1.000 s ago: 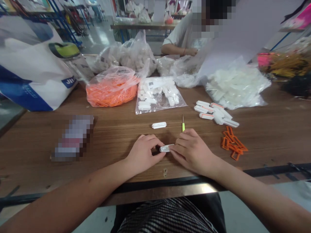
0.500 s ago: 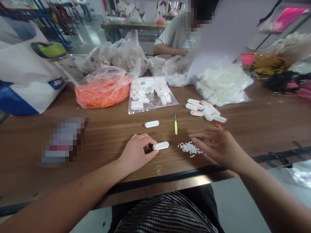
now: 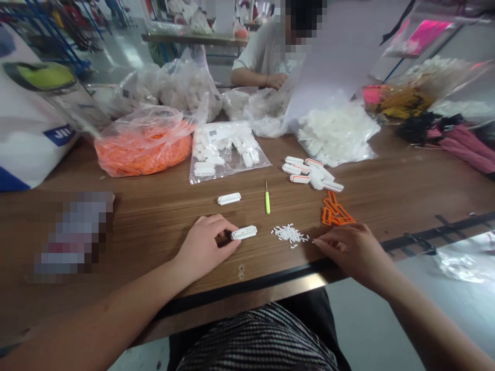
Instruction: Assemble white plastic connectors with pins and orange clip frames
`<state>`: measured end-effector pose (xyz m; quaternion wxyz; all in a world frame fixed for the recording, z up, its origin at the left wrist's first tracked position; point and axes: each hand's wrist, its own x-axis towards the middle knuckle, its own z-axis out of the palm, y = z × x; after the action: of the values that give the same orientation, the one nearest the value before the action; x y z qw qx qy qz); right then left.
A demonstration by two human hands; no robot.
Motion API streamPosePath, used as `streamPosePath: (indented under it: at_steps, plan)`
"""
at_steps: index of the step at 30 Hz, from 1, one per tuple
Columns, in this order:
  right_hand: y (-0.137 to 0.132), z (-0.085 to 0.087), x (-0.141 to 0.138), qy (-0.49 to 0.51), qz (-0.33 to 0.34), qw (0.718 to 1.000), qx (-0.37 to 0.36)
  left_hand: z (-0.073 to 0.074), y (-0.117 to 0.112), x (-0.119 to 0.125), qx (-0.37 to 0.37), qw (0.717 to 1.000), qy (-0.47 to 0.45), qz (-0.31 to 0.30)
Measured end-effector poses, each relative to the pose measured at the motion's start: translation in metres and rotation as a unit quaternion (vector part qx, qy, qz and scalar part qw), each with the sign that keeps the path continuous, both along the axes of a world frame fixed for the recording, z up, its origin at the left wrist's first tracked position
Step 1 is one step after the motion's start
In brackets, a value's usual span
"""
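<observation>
My left hand [image 3: 204,246]: fingers curled together, clamped on the left end of a white plastic strip [image 3: 244,232] lying on the wooden table [image 3: 135,219], near side. My right hand [image 3: 356,252]: fingers close together, tips just right of a scatter of tiny white pieces [image 3: 289,235]. Farther off: a green-handled pick [image 3: 267,199] and a second strip [image 3: 229,199].

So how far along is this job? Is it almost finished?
Looks done: a small group of white parts with orange trim on the table. In hand: the left hand holds a white plastic strip, and the right hand is beside tiny white pins. Left: a full bag of orange pieces.
</observation>
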<state>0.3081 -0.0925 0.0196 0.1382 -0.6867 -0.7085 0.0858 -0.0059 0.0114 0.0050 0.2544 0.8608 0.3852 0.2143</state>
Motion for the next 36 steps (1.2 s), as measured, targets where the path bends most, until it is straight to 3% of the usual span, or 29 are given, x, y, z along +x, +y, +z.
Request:
streamPosePath:
  at_steps: [5, 10, 14, 17, 19, 22, 24, 26, 30, 36]
  plan:
    - [-0.012, -0.011, -0.017, -0.061, -0.035, 0.992, 0.108, -0.002, 0.000, -0.001, 0.007, 1.000, -0.005, -0.003]
    - [-0.022, -0.022, -0.031, -0.103, -0.058, 0.981, 0.157, 0.000, -0.002, 0.000, 0.006, 1.000, -0.010, -0.005]
    - [-0.023, -0.025, -0.028, -0.044, -0.080, 0.982, 0.167, 0.001, -0.003, 0.000, -0.006, 1.000, -0.015, -0.007]
    - [-0.014, -0.012, -0.027, 0.046, -0.081, 0.983, 0.158, 0.002, -0.003, 0.001, -0.009, 1.000, -0.012, -0.004]
    - [0.000, 0.002, -0.036, 0.107, -0.060, 0.981, 0.151, 0.002, -0.003, 0.002, -0.015, 1.000, -0.010, 0.001]
    - [0.029, 0.019, -0.063, 0.144, 0.068, 0.983, 0.094, 0.002, -0.004, 0.003, -0.022, 1.000, -0.011, 0.009]
    - [0.049, 0.023, -0.083, 0.160, 0.153, 0.972, 0.073, 0.002, -0.004, 0.003, -0.021, 1.000, -0.010, 0.009]
    - [0.065, 0.021, -0.098, 0.170, 0.190, 0.965, 0.055, 0.001, -0.004, 0.002, -0.020, 1.000, -0.009, 0.006]
    - [0.077, 0.010, -0.106, 0.166, 0.196, 0.966, 0.022, 0.001, -0.005, 0.002, -0.018, 1.000, -0.014, 0.002]
    - [0.074, 0.005, -0.103, 0.152, 0.209, 0.966, 0.024, 0.001, -0.005, 0.002, -0.016, 1.000, -0.020, 0.000]
